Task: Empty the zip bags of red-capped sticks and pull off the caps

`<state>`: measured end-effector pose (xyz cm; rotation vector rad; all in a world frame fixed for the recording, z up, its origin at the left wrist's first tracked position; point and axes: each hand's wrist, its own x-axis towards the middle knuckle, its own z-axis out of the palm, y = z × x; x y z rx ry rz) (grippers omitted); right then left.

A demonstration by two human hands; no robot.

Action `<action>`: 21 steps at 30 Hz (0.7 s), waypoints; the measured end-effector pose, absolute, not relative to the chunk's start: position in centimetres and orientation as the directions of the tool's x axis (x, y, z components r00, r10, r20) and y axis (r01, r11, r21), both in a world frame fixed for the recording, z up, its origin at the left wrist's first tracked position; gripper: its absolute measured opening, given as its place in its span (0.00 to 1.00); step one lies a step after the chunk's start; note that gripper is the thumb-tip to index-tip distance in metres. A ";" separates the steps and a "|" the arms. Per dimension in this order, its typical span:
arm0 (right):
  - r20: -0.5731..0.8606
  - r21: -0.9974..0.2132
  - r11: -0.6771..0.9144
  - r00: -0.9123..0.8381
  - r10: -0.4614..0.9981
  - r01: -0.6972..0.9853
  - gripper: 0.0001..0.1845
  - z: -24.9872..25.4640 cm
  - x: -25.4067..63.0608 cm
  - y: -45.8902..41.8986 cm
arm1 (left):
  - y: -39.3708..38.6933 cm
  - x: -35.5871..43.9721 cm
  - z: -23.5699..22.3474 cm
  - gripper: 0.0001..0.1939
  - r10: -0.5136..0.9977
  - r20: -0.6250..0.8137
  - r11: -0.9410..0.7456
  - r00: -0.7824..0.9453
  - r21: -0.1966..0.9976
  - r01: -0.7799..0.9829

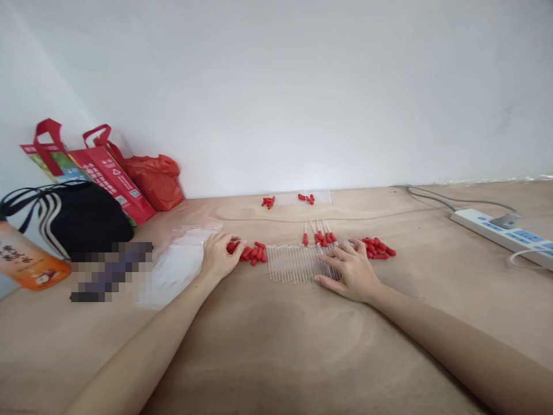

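Note:
A row of several clear thin tubes (291, 263) lies side by side on the wooden table (276, 346). My right hand (351, 270) rests flat on the row's right end, fingers spread. My left hand (219, 255) lies at the row's left, fingertips touching a small heap of red caps (254, 252). More red caps (379, 248) sit just beyond my right hand. A few tubes with red caps fitted (320, 233) lie behind the row.
Clear plastic bags (179, 262) lie left of my left hand. Red shopping bags (108, 167), a black bag (71, 216) and an orange packet (26, 259) crowd the left corner. A white power strip (503, 230) with cables sits at the right. More caps (268, 202) lie near the wall.

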<state>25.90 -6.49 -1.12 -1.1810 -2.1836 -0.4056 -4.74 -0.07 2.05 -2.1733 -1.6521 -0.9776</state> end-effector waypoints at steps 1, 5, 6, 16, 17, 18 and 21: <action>0.645 -0.018 0.543 -0.406 0.648 0.840 0.22 -1.1 25.9 -6.5 | -0.2 -4.5 2.1 0.10 0.735 0.665 -0.323 0.133 0.170 0.931; 0.652 -0.037 0.490 -0.351 0.672 0.871 0.20 -1.3 26.0 -6.4 | -0.7 -1.3 2.6 0.09 0.696 0.676 -0.401 0.243 0.085 0.912; 0.656 -0.047 0.482 -0.337 0.676 0.875 0.19 -1.3 26.0 -6.4 | -0.7 -0.1 2.6 0.09 0.715 0.635 -0.436 0.291 0.080 0.897; 0.684 -0.053 0.450 -0.296 0.666 0.891 0.14 -1.3 26.0 -6.3 | 3.1 11.3 2.4 0.17 0.940 0.241 -0.274 0.241 0.113 0.955; 0.685 -0.056 0.448 -0.292 0.668 0.892 0.14 -1.2 26.0 -6.4 | 3.5 11.7 2.4 0.18 0.947 0.228 -0.257 0.226 0.114 0.960; 0.685 -0.061 0.445 -0.286 0.670 0.894 0.14 -1.2 26.0 -6.4 | 3.8 11.9 2.4 0.18 0.953 0.218 -0.241 0.212 0.115 0.964; 0.687 -0.083 0.437 -0.267 0.676 0.896 0.15 -1.2 26.0 -6.4 | 3.8 11.6 3.0 0.16 0.954 0.232 -0.221 0.191 0.110 0.969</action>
